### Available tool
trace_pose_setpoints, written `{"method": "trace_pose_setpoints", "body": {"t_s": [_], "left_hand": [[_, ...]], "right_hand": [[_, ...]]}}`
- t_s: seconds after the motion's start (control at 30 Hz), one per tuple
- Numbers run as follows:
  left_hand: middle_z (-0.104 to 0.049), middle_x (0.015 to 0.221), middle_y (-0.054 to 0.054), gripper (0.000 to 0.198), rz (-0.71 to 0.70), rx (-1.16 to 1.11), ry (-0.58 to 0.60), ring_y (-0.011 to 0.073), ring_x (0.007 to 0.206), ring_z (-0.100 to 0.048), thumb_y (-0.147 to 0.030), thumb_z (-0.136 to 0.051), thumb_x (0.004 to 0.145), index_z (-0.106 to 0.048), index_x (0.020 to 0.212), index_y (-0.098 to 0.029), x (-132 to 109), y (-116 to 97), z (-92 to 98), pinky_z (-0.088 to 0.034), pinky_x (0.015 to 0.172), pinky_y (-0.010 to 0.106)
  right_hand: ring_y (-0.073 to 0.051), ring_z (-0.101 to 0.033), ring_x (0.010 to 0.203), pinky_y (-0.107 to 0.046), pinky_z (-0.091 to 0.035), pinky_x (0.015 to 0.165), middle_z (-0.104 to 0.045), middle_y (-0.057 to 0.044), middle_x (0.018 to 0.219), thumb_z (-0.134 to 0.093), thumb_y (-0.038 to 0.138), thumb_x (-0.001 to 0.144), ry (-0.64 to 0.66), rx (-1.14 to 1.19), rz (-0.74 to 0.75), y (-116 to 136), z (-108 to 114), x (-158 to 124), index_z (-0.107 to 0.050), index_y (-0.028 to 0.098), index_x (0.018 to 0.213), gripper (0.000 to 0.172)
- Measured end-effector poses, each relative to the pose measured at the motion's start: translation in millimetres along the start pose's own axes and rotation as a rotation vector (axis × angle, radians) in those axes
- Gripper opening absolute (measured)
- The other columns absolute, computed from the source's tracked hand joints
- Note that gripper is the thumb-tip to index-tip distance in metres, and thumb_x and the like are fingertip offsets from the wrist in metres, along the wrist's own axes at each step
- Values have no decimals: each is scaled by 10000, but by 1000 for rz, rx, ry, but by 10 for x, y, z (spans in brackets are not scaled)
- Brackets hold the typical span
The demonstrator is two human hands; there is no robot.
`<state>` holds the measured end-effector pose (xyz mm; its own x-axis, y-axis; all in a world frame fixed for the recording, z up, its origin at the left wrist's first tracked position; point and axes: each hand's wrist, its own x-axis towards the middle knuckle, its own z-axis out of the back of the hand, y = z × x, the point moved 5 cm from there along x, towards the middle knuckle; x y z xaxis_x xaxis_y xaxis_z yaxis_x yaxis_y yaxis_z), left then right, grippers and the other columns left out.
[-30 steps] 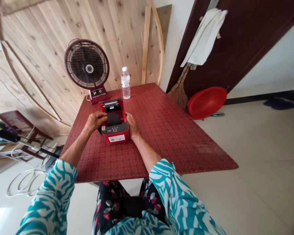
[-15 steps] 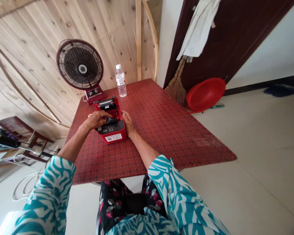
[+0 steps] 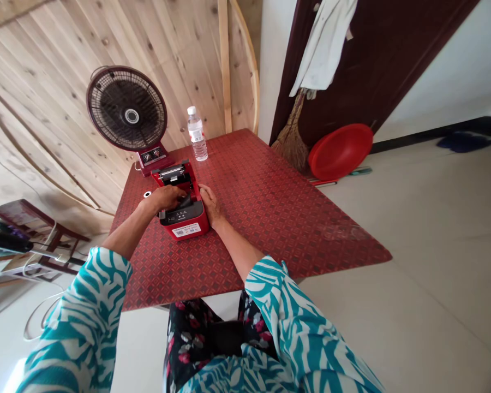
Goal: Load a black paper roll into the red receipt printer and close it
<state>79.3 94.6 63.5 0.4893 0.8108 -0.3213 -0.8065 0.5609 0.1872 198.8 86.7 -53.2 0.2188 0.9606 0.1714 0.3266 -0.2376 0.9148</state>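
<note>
A red and black printer [image 3: 188, 226] stands with its lid raised on the red patterned table. My left hand [image 3: 168, 197] reaches over its left side into the open compartment, fingers bent at a dark part inside; the fingertips are partly hidden. Against the printer's right side lies my right hand [image 3: 210, 204], its fingers extended along the red casing. A small white roll [image 3: 147, 194] is on the table just left of my left hand.
Behind the printer stand a fan [image 3: 153, 158] and a water bottle [image 3: 198, 136] on the table [image 3: 270, 218]. A chair is at the left. A broom [image 3: 292, 142] and red basin [image 3: 341, 153] are beyond the table's right side.
My left hand has shifted slightly right and deeper into the compartment. More of the white roll now shows. The whole view has moved a little; my right hand stays at the printer's side.
</note>
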Motion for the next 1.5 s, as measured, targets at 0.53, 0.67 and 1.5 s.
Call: {"method": "trace_pose_setpoints", "body": {"t_s": [0.53,0.67,1.5], "left_hand": [[-754,1019,92,485,137,-172,-401,305,979,-703,-249,-638,816,-621,1300,-254,-234,80,-4,-524,835,374],[-733,1078,100,486,115,-105,-393,312,1020,-683,-223,-599,840,-596,1325,-254,-275,27,33,-518,837,387],[-684,887,28,445,521,-986,-767,205,881,-665,-305,-605,673,-577,1104,-199,-582,1372,-1338,-522,774,297]], "right_hand": [[-200,-597,1222,-410,-389,1154,-712,-2,1195,-561,599,823,29,9,-13,-43,14,7,-679,289,1107,436],[-203,-599,1215,-402,-400,1142,-706,-13,1211,-560,611,812,30,6,-17,-31,14,4,-675,279,1108,460],[-225,-614,1164,-429,-440,1079,-707,-30,1222,-565,586,815,18,-35,-36,24,45,-44,-665,266,1114,449]]}}
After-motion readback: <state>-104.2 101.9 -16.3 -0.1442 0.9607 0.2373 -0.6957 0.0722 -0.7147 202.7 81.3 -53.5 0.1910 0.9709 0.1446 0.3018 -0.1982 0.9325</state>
